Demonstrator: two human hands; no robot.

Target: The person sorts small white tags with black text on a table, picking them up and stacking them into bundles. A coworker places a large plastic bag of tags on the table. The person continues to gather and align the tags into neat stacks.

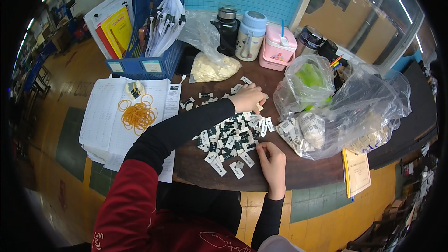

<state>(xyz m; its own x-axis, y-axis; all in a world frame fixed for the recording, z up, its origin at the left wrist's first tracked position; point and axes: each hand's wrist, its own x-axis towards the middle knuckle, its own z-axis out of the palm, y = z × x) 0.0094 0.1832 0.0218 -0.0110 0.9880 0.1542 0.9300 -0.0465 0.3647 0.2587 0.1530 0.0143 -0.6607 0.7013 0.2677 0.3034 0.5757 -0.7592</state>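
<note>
A loose pile of small black-and-white fabric labels (231, 137) lies on the dark brown table before me. My left hand (248, 99) reaches across to the pile's far side, fingers curled downward. A small cream label (259, 107) shows at its fingertips. At the near right edge of the pile is my right hand (272, 162), its thumb and forefinger pressed together. Whatever is between those fingertips is too small to make out. Some labels lie scattered beyond my left forearm.
Orange rubber bands (139, 115) and a banded label bundle (135, 90) lie on an open notebook (100, 112). Behind stand a blue file rack (140, 65), a bag of cream pieces (214, 67), bottles and a pink container (278, 49). Clear plastic bags (368, 98) crowd the right.
</note>
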